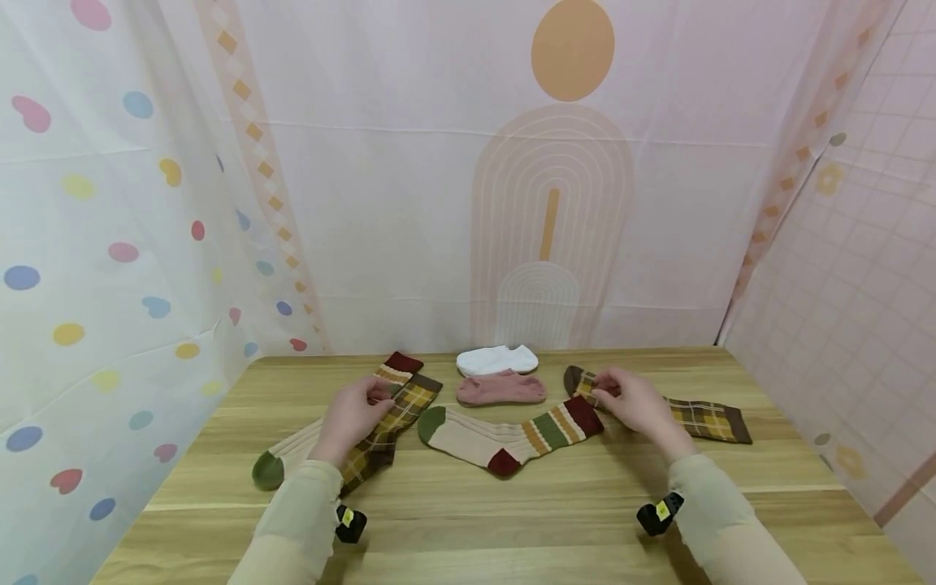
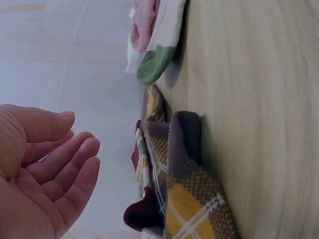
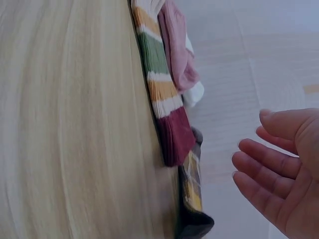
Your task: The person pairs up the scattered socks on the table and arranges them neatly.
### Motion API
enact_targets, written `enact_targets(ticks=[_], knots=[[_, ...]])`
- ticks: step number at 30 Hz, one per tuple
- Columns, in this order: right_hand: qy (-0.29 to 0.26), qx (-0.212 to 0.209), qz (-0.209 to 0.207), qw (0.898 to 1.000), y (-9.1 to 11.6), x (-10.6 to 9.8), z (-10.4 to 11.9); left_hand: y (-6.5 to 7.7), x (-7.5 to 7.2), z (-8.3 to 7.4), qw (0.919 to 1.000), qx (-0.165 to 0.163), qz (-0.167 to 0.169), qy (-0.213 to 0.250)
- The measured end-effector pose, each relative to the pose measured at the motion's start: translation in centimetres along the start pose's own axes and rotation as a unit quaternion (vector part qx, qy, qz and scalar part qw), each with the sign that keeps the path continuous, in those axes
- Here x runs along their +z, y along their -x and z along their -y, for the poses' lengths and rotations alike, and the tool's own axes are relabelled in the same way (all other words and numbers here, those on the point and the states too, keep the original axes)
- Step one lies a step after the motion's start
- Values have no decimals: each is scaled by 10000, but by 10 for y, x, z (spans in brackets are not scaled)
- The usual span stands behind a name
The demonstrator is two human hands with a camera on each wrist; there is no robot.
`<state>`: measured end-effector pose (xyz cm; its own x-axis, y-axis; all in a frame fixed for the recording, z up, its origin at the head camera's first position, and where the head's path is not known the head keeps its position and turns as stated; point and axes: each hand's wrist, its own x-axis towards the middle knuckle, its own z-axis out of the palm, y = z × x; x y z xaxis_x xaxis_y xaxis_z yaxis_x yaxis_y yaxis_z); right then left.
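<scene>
My left hand (image 1: 354, 418) hovers with loosely bent fingers over two socks at the table's left. One is a brown and yellow plaid sock (image 1: 411, 404), lying across a cream striped sock with a green toe (image 1: 296, 443). In the left wrist view nothing is between the thumb and fingers. My right hand (image 1: 634, 402), relaxed and holding nothing, is above another plaid sock (image 1: 705, 418) and covers its middle. Just left of it lies a second cream striped sock (image 1: 468, 441), with a maroon heel and cuff, its cuff (image 3: 177, 139) pointing toward that hand.
A pink ankle sock (image 1: 500, 390) lies at the back middle, with a white ankle sock (image 1: 497, 360) behind it. The wooden table (image 1: 468, 528) ends at a patterned curtain (image 1: 395, 203) at the back. More curtains hang on both sides.
</scene>
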<state>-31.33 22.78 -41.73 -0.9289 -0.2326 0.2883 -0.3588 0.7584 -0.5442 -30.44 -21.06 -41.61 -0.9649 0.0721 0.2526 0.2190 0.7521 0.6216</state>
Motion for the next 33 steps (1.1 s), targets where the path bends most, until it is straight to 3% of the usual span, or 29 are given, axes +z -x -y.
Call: enact_targets(ticks=[6, 15, 26, 33], knots=[[-177, -267, -212, 9993, -1, 8, 10, 5, -9, 3, 10000, -36, -75, 53], [-408, -578, -308, 9970, -5, 22, 23, 12, -16, 10, 9994, -268, -82, -225], [-573, -580, -59, 9967, -6, 37, 37, 19, -26, 26, 9973, -186, -23, -712], [-729, -660, 82, 9951, -10, 49, 46, 21, -20, 35, 9914, 77, 188, -1293]])
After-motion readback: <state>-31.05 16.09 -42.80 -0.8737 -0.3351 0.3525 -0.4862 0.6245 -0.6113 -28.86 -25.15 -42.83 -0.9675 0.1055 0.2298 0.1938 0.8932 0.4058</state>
